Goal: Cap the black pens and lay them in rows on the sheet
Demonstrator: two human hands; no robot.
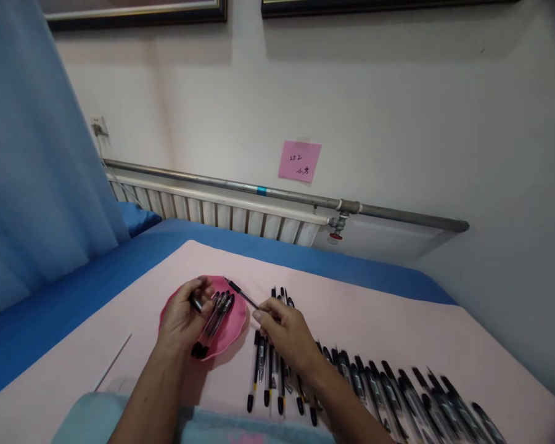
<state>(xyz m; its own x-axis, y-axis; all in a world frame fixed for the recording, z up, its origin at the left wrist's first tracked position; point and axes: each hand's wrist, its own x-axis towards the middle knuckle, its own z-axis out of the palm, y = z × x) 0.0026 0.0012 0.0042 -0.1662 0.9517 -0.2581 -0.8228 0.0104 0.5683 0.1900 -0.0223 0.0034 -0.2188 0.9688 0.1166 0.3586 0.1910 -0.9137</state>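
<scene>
My left hand (pixel 184 316) rests on a pink dish (pixel 234 327) and pinches a small black pen cap (pixel 197 303) between thumb and fingers. Several black pens (pixel 215 322) lie in the dish beside that hand. My right hand (pixel 284 330) is closed on a pen (pixel 241 294), whose tip points up and left over the dish's rim. Under and beside the right hand a long row of black pens (pixel 379 385) lies side by side on the pink cloth (pixel 351 308).
A thin white stick (pixel 112 363) lies on the cloth at the left. Blue bedding (pixel 65 296) surrounds the cloth. A blue curtain (pixel 32 154) hangs at left. A radiator (pixel 213 213), a pipe and a pink note (pixel 299 161) are on the far wall.
</scene>
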